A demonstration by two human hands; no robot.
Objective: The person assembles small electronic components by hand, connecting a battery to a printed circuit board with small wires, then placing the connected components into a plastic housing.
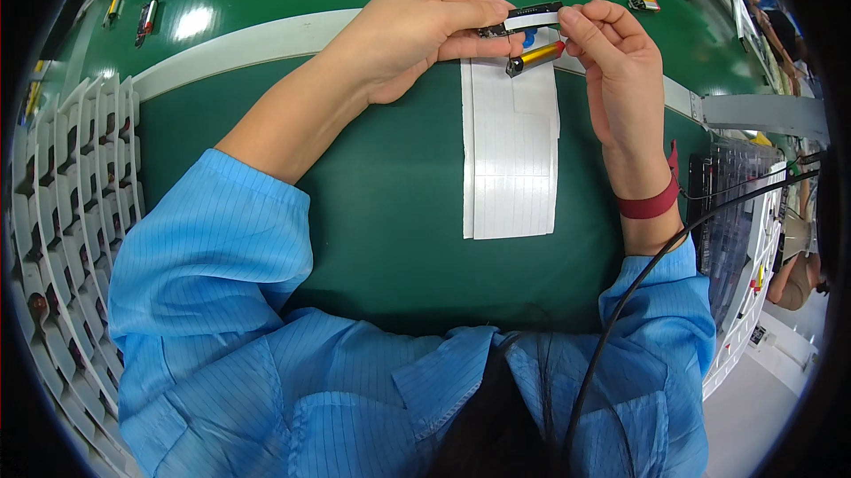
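Observation:
My left hand (415,39) pinches one end of a small black electronic part (537,10) between thumb and fingers. A white strip (530,22) lies along that part's near side. The fingers of my right hand (628,61) are closed on its other end, by the strip's tip. Just below hangs a yellow cylindrical battery (539,56) with a red end, close to my left fingertips; how it joins the black part is hard to see. Under both hands lie white adhesive strip sheets (511,168), with a blue spot partly hidden behind the part.
White slotted trays (89,185) stand at the left; clear trays (740,203) are stacked at the right. Small battery assemblies (146,21) lie beyond the pale rail (266,35). A black cable (656,256) passes my right arm, which wears a red wrist strap (651,203).

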